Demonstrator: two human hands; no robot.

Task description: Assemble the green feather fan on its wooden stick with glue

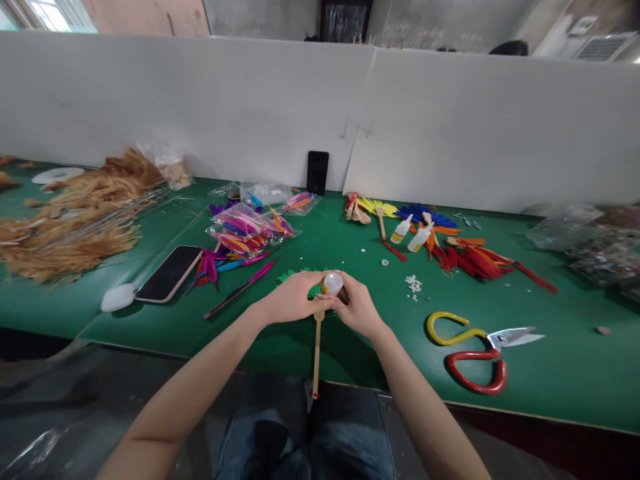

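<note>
Between my two hands, a small glue bottle (332,285) is tipped with its whitish base toward me and a bit of yellow label showing. My left hand (294,297) curls at its left side, thumb and fingers closed about it. My right hand (361,308) closes on it from the right; some of its fingertips are hidden. Beneath the hands lies a green feather fan (286,275), mostly covered. Its thin wooden handle (317,353) points toward me past the table edge, with a small red bit at the end.
Red-and-yellow-handled scissors (480,350) lie at right, near small white beads (413,285). Behind are two glue bottles (401,230) and red feathers (475,259). At left are a phone (170,273), bagged feathers (245,230) and brown fibre bundles (100,207). Another phone (317,172) leans on the white partition (200,113).
</note>
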